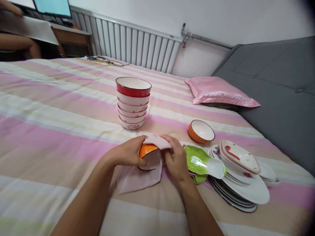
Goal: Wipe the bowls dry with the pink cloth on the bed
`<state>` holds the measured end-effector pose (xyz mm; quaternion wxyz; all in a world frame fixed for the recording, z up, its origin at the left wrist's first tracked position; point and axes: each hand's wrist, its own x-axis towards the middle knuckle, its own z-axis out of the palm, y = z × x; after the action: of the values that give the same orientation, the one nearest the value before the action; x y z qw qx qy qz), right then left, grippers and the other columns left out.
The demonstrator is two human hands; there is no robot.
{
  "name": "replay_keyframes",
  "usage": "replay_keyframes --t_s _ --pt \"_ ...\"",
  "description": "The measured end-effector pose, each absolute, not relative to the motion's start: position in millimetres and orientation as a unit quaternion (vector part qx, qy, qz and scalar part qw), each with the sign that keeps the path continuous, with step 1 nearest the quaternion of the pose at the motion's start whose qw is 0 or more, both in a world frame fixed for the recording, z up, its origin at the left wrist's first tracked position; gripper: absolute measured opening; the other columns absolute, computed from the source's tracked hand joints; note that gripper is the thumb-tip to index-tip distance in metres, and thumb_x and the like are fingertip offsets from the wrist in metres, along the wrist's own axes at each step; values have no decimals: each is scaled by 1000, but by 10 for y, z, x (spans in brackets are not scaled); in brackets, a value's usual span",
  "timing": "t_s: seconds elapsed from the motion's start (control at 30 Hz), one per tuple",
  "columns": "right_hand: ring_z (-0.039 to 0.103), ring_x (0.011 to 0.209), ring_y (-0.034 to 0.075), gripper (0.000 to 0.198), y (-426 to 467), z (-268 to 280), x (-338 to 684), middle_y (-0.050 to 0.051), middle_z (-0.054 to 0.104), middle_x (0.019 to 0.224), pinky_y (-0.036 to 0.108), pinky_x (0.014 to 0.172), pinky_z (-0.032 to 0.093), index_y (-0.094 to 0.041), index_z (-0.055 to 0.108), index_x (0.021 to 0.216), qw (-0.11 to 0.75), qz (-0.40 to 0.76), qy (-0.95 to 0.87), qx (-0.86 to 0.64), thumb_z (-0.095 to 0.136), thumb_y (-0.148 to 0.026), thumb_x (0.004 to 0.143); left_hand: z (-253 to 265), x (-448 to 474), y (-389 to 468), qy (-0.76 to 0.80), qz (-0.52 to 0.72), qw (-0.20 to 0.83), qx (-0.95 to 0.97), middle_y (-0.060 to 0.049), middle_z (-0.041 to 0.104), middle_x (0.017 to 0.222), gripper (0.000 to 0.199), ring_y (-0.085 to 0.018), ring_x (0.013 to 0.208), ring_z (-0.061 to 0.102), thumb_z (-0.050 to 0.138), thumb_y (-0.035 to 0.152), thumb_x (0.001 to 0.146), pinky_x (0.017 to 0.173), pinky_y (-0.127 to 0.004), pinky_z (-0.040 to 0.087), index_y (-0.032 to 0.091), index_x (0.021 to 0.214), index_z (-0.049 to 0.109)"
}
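Observation:
An orange bowl (pixel 149 150) with a white inside is tilted on its side between my hands, its mouth turned toward me. My left hand (pixel 131 152) grips its left edge, thumb over the rim. My right hand (pixel 175 157) is closed on a pale pink cloth (pixel 140 179), pressing it against the bowl's right and upper side. Part of the cloth hangs below the bowl onto the bed. Beyond my hands stands a stack of bowls (pixel 133 105), white with red rims and a red one on top. Another orange bowl (pixel 201 131) sits upright to the right.
Green leaf-shaped dishes (pixel 197 159) lie right of my right hand, beside a pile of plates (pixel 256 188) topped by a squarish bowl (pixel 240 155). A pink pillow (pixel 219 90) rests by the grey headboard (pixel 278 72). Cables (pixel 105 61) lie at the far edge. Another person (pixel 19 42) sits far left.

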<state>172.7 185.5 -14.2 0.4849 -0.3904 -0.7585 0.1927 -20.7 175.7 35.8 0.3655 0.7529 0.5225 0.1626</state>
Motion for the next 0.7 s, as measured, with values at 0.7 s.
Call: replay_keyframes --t_s 0.7 --pt "53 109 21 45 1805 -45 1702 6 62 115 39 95 44 -24 63 112 443 95 -813 -366 40 -4 78 340 -52 1715 573 149 262 762 -3 61 88 43 -22 75 59 66 40 56 63 -30 42 20 90 50"
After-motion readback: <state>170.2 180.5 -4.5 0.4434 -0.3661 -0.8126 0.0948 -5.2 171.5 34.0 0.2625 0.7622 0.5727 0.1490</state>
